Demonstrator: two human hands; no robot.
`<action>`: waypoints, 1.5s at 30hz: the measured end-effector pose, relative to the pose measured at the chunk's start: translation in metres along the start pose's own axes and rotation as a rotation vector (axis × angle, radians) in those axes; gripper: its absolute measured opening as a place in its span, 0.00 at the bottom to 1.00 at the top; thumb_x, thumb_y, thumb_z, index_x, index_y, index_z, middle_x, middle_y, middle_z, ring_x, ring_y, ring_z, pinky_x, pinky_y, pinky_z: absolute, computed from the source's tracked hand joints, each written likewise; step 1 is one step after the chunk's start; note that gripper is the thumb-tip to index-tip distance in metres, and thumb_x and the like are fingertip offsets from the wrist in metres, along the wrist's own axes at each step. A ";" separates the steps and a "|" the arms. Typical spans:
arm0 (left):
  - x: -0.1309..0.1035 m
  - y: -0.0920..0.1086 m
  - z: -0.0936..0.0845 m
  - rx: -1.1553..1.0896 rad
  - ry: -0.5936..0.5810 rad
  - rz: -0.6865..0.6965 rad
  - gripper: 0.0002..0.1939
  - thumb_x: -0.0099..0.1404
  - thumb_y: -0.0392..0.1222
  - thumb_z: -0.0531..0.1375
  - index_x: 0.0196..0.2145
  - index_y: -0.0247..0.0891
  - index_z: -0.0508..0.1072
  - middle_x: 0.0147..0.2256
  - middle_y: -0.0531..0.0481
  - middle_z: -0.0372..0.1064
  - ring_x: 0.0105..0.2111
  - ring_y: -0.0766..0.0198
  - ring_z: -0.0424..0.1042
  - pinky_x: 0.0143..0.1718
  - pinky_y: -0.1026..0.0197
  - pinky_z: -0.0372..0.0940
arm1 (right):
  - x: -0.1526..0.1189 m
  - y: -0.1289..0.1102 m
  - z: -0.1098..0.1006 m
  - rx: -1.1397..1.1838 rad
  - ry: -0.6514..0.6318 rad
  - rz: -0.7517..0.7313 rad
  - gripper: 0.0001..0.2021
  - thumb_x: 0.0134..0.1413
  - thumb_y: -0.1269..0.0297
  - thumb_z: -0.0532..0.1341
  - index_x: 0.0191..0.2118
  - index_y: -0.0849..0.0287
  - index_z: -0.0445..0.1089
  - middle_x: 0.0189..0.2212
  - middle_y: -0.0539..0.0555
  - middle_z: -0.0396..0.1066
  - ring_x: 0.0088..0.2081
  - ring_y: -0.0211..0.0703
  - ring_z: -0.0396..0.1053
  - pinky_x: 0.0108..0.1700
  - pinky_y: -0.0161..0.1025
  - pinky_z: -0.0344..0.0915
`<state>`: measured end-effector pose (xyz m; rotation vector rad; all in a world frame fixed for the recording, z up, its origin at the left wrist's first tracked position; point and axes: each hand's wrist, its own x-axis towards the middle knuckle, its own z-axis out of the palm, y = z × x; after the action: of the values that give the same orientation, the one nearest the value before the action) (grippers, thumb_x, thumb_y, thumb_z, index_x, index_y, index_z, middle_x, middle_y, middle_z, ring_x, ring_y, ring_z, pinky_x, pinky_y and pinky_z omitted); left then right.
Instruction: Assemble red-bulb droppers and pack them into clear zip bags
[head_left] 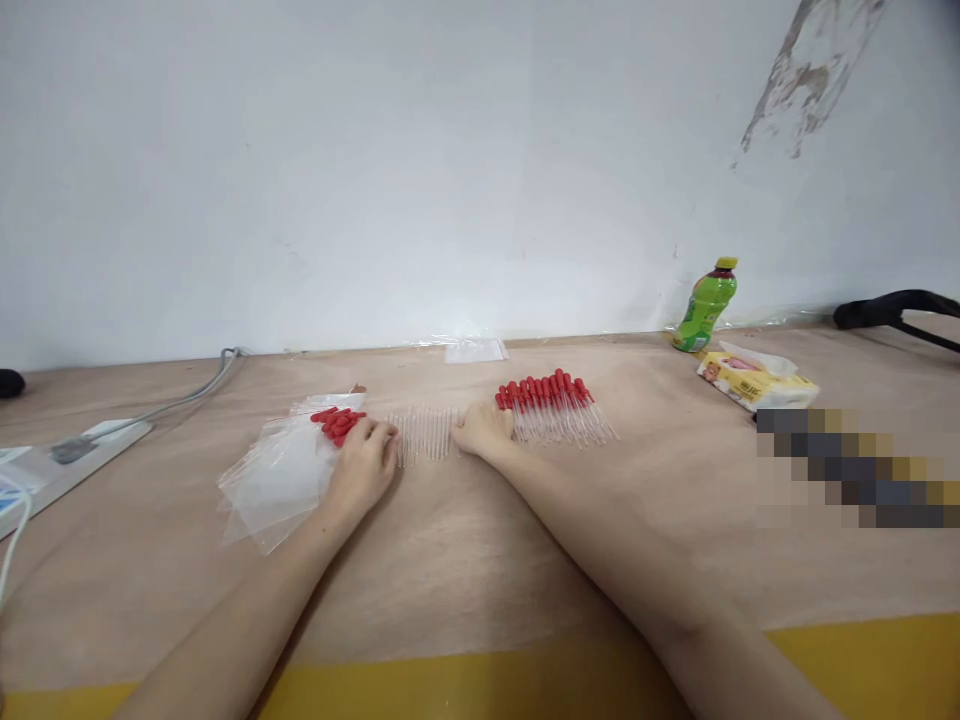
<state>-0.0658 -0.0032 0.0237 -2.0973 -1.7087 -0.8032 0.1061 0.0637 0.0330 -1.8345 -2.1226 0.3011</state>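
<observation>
A row of thin clear glass tubes [425, 436] lies side by side on the table between my two hands. My left hand [367, 462] is closed at the row's left end, its fingers curled beside a small pile of loose red rubber bulbs [337, 424]. At the right end, my right hand [482, 430] is closed, fingertips against the outermost tubes. Whatever either hand grips is too small or hidden to make out. Just right of it lie several droppers [559, 405], glass tubes with red bulbs fitted. Clear plastic bags [281, 480] spread out under the bulb pile.
A power strip [90, 465] with a grey cable sits at the left. A green bottle [706, 308] and a yellow tissue pack [756, 378] stand at the back right, near a black object [900, 305]. A white packet [475, 350] lies by the wall.
</observation>
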 end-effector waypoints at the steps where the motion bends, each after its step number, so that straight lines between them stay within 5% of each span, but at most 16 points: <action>1: 0.003 -0.010 0.001 0.044 0.008 -0.026 0.11 0.61 0.41 0.49 0.31 0.34 0.68 0.33 0.43 0.63 0.35 0.58 0.65 0.38 0.59 0.61 | 0.002 -0.002 0.000 0.002 -0.014 0.012 0.11 0.47 0.61 0.57 0.32 0.62 0.72 0.33 0.62 0.72 0.39 0.52 0.67 0.39 0.44 0.56; 5: 0.009 -0.031 0.005 0.102 -0.103 -0.151 0.10 0.60 0.44 0.50 0.31 0.35 0.66 0.31 0.44 0.67 0.33 0.56 0.68 0.34 0.58 0.61 | 0.003 -0.008 -0.002 0.016 -0.053 0.027 0.08 0.48 0.66 0.56 0.31 0.63 0.71 0.33 0.64 0.72 0.36 0.51 0.68 0.38 0.45 0.57; 11: 0.009 -0.023 -0.006 0.097 -0.156 -0.255 0.12 0.60 0.41 0.49 0.39 0.33 0.65 0.30 0.45 0.69 0.33 0.54 0.69 0.34 0.56 0.61 | -0.020 0.018 -0.018 0.070 0.014 -0.087 0.12 0.54 0.65 0.51 0.38 0.66 0.66 0.34 0.63 0.71 0.38 0.50 0.68 0.40 0.45 0.57; 16: 0.006 0.009 -0.014 -0.050 -0.028 -0.166 0.15 0.62 0.41 0.47 0.43 0.33 0.66 0.36 0.42 0.65 0.38 0.55 0.66 0.38 0.55 0.61 | -0.056 0.083 -0.027 0.314 0.202 -0.432 0.09 0.55 0.67 0.51 0.41 0.63 0.62 0.34 0.57 0.69 0.36 0.40 0.66 0.37 0.36 0.60; 21: -0.012 0.062 -0.002 -0.579 -0.182 -0.028 0.10 0.63 0.43 0.50 0.35 0.36 0.68 0.35 0.47 0.63 0.35 0.64 0.66 0.34 0.63 0.63 | -0.083 0.123 -0.029 0.320 0.305 -0.591 0.08 0.54 0.66 0.54 0.38 0.59 0.67 0.31 0.53 0.69 0.33 0.40 0.65 0.38 0.39 0.59; 27: -0.025 0.085 0.007 -0.832 -0.412 -0.030 0.08 0.61 0.44 0.53 0.35 0.36 0.64 0.30 0.51 0.65 0.28 0.67 0.65 0.29 0.65 0.61 | -0.098 0.114 -0.032 0.311 0.320 -0.660 0.07 0.54 0.65 0.54 0.35 0.59 0.68 0.24 0.50 0.68 0.26 0.36 0.62 0.35 0.38 0.55; 32: -0.024 0.082 0.008 -0.908 -0.430 -0.038 0.08 0.61 0.43 0.54 0.33 0.35 0.64 0.29 0.52 0.64 0.27 0.69 0.63 0.28 0.66 0.60 | -0.099 0.108 -0.026 0.305 0.289 -0.757 0.07 0.55 0.65 0.53 0.35 0.59 0.68 0.27 0.50 0.69 0.27 0.34 0.63 0.36 0.38 0.52; 45: -0.025 0.080 0.011 -0.911 -0.461 -0.105 0.14 0.62 0.47 0.52 0.36 0.34 0.69 0.22 0.54 0.63 0.21 0.70 0.61 0.24 0.67 0.59 | -0.100 0.100 -0.025 0.381 0.147 -0.718 0.07 0.54 0.65 0.54 0.31 0.59 0.67 0.22 0.49 0.66 0.26 0.35 0.60 0.32 0.34 0.55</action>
<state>0.0112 -0.0354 0.0084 -2.9846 -1.8946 -1.4164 0.2199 -0.0206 0.0094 -0.7936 -2.2569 0.3424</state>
